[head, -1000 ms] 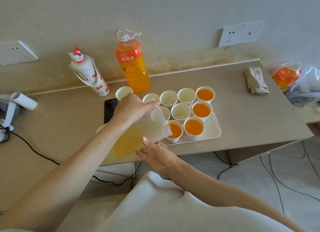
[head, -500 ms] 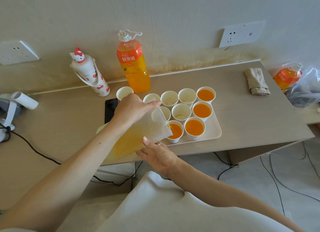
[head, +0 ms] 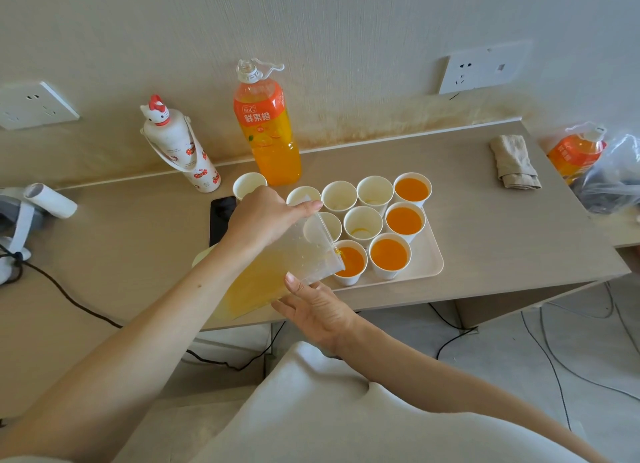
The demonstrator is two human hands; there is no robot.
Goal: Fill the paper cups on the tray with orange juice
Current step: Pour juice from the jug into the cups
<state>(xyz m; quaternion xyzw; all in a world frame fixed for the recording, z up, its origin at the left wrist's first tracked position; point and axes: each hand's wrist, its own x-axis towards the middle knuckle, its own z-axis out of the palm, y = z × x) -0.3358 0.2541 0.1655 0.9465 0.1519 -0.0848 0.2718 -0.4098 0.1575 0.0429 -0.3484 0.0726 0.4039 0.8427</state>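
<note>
The front-left paper cup (head: 353, 267) on the tray (head: 427, 255) is the one you are filling. The lip of the clear jug (head: 277, 279) hangs just over its rim, a thin thread of juice runs in, and the level looks close to the top. The front-right cup (head: 389, 255) and the two cups behind it (head: 404, 220) along the tray's right side are already full.

The rest look unfilled. There are two white cups (head: 339, 198) in the back row and a middle cup (head: 363, 224) with only a smear of juice at its bottom. Two more are partly hidden behind the jug and your hand. One cup (head: 249, 185) stands further left, near the juice bottle (head: 268, 130); I cannot tell whether it sits on the tray.

Your left grip (head: 266, 217) wraps over the top of the jug, fingers curled round its far wall, carrying the weight and setting the tilt. Your right grip (head: 315, 303) lies under the spout end with fingers fairly straight and the thumb (head: 291, 278) pressed against the wall. It props the jug rather than clasping it.

You appear to be near the middle of the job, at the end of the fourth pour. The next move calls for levelling the jug before this cup brims and lifting the lip clear. Then carry it back to the middle row, passing low over the full cups without knocking them. Juice remains in the jug's lower part, so no refill seems needed yet.
</note>
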